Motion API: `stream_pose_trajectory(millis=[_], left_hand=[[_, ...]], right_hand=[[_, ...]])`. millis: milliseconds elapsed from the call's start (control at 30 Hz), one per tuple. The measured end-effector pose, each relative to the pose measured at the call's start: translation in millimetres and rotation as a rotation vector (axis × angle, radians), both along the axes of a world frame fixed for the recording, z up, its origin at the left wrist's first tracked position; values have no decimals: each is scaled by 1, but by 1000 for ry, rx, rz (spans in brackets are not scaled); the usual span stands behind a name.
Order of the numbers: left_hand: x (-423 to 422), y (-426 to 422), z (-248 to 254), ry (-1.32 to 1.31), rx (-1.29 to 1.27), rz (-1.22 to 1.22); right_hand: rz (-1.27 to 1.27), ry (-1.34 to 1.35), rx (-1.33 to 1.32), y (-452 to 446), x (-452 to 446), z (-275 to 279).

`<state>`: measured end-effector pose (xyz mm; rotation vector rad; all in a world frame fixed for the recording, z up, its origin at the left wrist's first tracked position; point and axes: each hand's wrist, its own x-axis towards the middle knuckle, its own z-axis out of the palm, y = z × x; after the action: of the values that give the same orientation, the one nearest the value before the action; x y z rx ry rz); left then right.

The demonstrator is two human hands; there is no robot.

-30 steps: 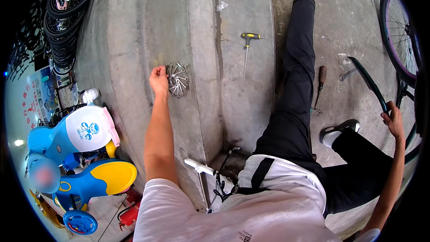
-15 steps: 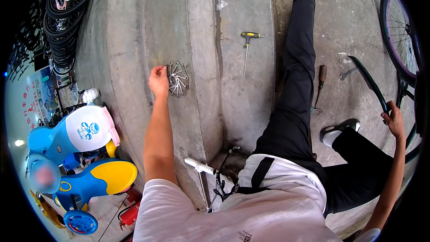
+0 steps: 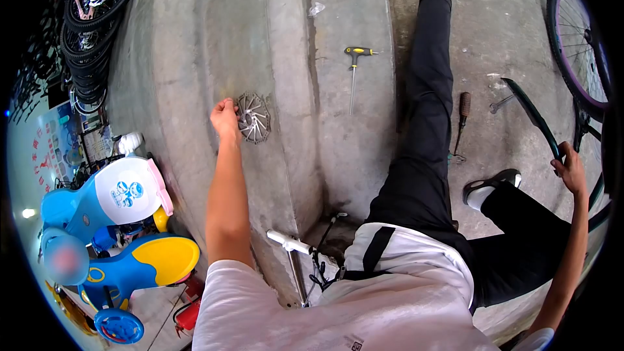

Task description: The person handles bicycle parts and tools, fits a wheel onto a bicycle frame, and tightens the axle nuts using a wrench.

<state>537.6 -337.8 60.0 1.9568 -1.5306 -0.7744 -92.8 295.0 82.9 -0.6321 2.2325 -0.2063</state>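
My left hand (image 3: 225,118) is at the left edge of a metal brake disc (image 3: 260,119) on the concrete step. Its fingertips are pinched together; what is between them, if anything, is too small to make out. Over on the right, my right hand (image 3: 571,169) has its fingers wrapped round the lower end of a dark, curved bicycle mudguard (image 3: 534,116), which points up and away from me. A yellow and black T-handle hex key (image 3: 356,53) lies on the step between my left hand and my outstretched leg.
Beside my leg lie a screwdriver (image 3: 464,105) and a small wrench (image 3: 500,103). A bicycle wheel (image 3: 575,39) stands at the far right. A floor pump (image 3: 289,242) is near my waist. Children's ride-on toys (image 3: 159,257) and parked bicycles (image 3: 97,26) line the left side.
My left fingertips have drawn slightly left and down at the disc's edge, still pinched. The right hand keeps its hold on the mudguard. The whole view has shifted a little.
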Motion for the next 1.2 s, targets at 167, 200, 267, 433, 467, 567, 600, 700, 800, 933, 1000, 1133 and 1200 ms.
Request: stream_pose_trajectory(millis=[167, 200, 267, 433, 467, 567, 600, 700, 800, 933, 1000, 1133, 1200], left_hand=[[-91, 61, 21, -250, -181, -615], [-116, 79, 19, -252, -112, -707], [-154, 94, -33, -525, 22, -1056], [-212, 89, -102, -858, 361, -1020], [-219, 86, -109, -857, 370, -1034], [-232, 75, -122, -856, 412, -1070], [-236, 74, -122, -901, 420, -1089], [-243, 70, -124, -987, 497, -1151], [-243, 64, -132, -929, 549, -1147], [-229, 53, -150, -757, 514, -1060], [-215, 43, -170, -703, 510, -1010], [-208, 51, -165, -547, 449, -887], [-212, 69, -147, -561, 464, -862]], right_hand=[[102, 42, 34, 17, -8, -10], [134, 76, 16, 22, -10, -16], [154, 117, -1, 27, -13, -21], [112, 43, 0, 23, -6, -18], [103, 39, 12, 19, -3, -15], [82, 8, 48, 21, -2, -16], [105, 37, 18, 23, -1, -19], [99, 32, 16, 25, -1, -21], [144, 47, 0, 28, -2, -22], [154, 31, 4, 28, -1, -25], [187, 35, -1, 30, -2, -27], [95, 9, 13, 21, 3, -21], [70, -3, 28, 17, 5, -18]])
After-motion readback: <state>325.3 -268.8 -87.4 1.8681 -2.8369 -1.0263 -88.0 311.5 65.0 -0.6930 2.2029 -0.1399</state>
